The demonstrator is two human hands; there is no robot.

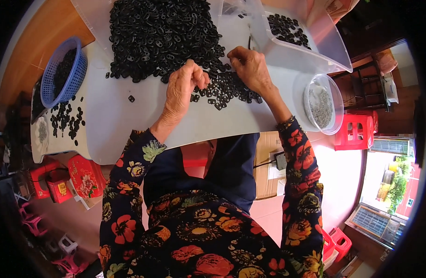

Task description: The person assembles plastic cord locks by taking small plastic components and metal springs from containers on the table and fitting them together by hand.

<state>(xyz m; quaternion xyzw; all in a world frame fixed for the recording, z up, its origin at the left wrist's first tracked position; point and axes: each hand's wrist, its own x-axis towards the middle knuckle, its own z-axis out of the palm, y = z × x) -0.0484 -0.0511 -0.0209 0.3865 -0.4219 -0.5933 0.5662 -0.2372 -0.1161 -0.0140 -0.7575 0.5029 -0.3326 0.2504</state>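
Observation:
Small black oval pieces with two holes (164, 34) form a heap at the back middle of the table. A looser spread of the same black pieces (227, 88) lies between my hands, nearer to me. My left hand (181, 88) is at the left of this spread, its fingers curled in with the thumb and forefinger drawn together. Over the right end of the heap, my right hand (252, 68) is bent with thumb and fingertips brought together. What either hand holds, if anything, is too small or hidden to make out.
On the right stand a clear bin (326, 54) with black pieces inside and a clear round tub (337, 112) of tiny silvery bits. A blue basket (78, 76) sits at the left, beside scattered black parts (67, 118). Red stools (354, 132) stand beyond the table.

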